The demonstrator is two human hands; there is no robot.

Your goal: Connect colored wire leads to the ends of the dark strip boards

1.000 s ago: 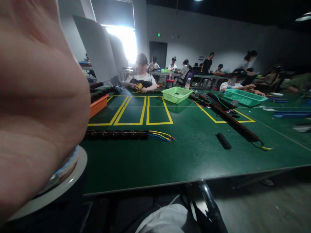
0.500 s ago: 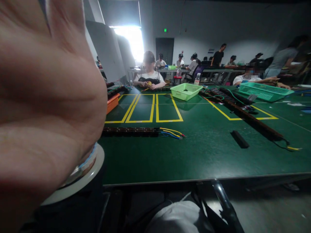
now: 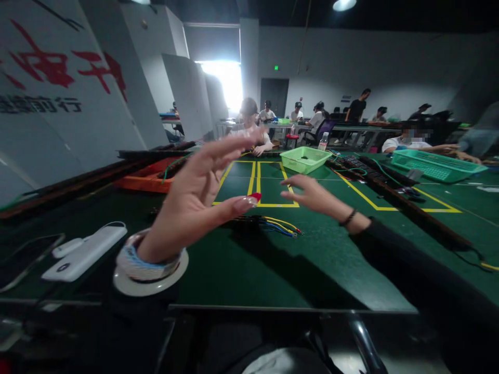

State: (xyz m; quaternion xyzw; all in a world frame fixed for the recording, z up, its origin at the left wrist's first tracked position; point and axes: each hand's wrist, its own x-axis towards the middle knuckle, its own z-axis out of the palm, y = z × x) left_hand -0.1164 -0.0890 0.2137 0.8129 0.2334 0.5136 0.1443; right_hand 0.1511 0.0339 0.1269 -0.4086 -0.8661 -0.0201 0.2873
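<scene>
My left hand (image 3: 198, 192) is raised over the table with fingers and thumb apart and nothing between them. A bangle and bracelet circle its wrist. My right hand (image 3: 306, 193) reaches in from the right, fingers apart and holding nothing, above the table near the yellow-taped boxes. Below and between them lies a dark wire bundle (image 3: 253, 220), its yellow and blue wire ends with metal lugs pointing right. My left hand hides most of that bundle. Behind my left hand rests an orange tray (image 3: 142, 176), partly covered.
On the green table (image 3: 241, 275), a white power bank (image 3: 86, 254) and a phone (image 3: 27, 259) lie at left. A light green basket (image 3: 306, 160) and a teal basket (image 3: 436, 165) stand farther back. A long dark harness (image 3: 413, 208) crosses the right side. A person (image 3: 261, 137) sits opposite.
My left hand has drawn away from right before the camera to above the table. My right hand has come into view from the right. The view has tilted up slightly.
</scene>
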